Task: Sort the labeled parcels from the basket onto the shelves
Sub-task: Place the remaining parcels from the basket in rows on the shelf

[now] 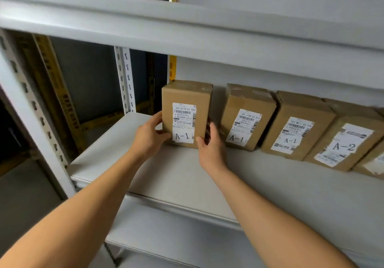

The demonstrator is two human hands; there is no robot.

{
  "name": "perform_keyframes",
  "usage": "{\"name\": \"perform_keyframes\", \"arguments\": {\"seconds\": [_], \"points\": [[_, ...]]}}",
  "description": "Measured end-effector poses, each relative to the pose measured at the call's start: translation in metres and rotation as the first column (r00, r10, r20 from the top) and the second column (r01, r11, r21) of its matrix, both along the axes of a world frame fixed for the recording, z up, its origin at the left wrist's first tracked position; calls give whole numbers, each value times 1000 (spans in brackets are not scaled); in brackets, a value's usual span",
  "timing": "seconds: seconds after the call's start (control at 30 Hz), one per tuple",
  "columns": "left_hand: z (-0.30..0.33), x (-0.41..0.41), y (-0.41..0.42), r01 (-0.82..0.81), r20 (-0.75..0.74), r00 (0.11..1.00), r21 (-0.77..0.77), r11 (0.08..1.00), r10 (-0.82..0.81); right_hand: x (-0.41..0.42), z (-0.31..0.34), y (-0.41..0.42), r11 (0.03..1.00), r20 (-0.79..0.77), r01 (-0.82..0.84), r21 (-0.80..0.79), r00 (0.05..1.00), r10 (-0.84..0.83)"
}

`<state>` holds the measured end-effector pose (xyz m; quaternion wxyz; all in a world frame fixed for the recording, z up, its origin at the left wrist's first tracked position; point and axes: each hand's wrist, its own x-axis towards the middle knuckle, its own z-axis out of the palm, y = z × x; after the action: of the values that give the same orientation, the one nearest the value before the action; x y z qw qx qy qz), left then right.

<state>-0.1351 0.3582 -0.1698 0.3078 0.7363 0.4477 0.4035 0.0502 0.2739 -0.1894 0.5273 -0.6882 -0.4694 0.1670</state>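
The step in hand looks like the placing of one parcel: a small upright brown cardboard box with a white shipping label marked A-1 stands on the pale grey metal shelf board, at the left end of a row of similar boxes. The person's left hand holds its lower left edge, thumb across the front near the label's bottom corner and the other fingers behind the side, out of view. The right hand holds the lower right corner, thumb on the front face, the remaining fingers curled round the right side into the gap beside the next box. Both hands therefore grip the box low down, one on each side, with the label facing out between them. Just beside it, with a narrow gap, stands a second brown box labelled A-1; a third A-1 box touches that one, and a box labelled A-2 follows, leaning further right. Since the box appears to rest squarely on the shelf within the A-1 group, the placing seems nearly done. The next move likely calls for letting go with both hands without tipping the tall, narrow box, perhaps after nudging it rightward to close the gap, then fetching another parcel from the basket, which is not in view.
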Motion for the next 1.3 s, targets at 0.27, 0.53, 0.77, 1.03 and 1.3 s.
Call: {"name": "perform_keyframes", "arguments": {"seconds": [0.27, 0.53, 0.77, 1.03, 1.3], "points": [[-8, 21, 40, 60, -3, 998, -36, 998, -60, -13, 1, 31, 979, -41, 203, -14, 978, -203], [-11, 34, 53, 96, 6, 995, 6, 995, -96, -14, 8, 45, 959, -76, 281, -30, 956, -283], [-11, 42, 60, 138, 18, 990, -11, 990, -137, -6, 4, 56, 950, -120, 312, -13, 943, -312], [-14, 41, 59, 119, -8, 993, -16, 993, -120, 6, 0, 51, 965, -110, 262, -12, 959, -261], [-11, 25, 20, -28, -145, 989, -101, 995, 13, 23, -3, 0, 999, -84, 17, -30, 996, -19]]}}
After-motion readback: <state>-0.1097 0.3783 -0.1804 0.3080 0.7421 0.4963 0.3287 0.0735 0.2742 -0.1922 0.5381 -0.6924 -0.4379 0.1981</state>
